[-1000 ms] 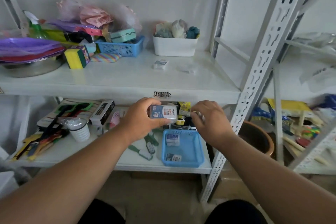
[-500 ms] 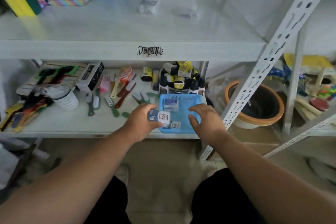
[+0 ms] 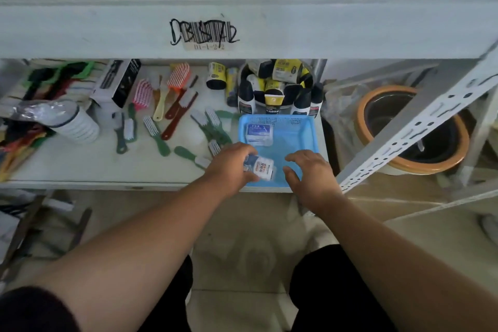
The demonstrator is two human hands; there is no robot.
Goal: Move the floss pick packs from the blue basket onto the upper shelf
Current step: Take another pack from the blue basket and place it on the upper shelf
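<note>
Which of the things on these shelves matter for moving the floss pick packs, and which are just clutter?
Part of the job:
- blue basket
- floss pick pack gripped by the left hand
- second floss pick pack lying in the basket
- right hand, fingers spread over the basket
- upper shelf

Just lying about:
- brushes
- black-and-yellow bottles
- orange-rimmed pot

Stockroom: slotted metal shelving (image 3: 420, 121), barcode location label (image 3: 204, 35), brushes (image 3: 172, 105) in multiples

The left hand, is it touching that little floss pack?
Touching. In the head view the left hand has its fingers curled round the floss pick pack, holding it over the front edge of the blue basket.
</note>
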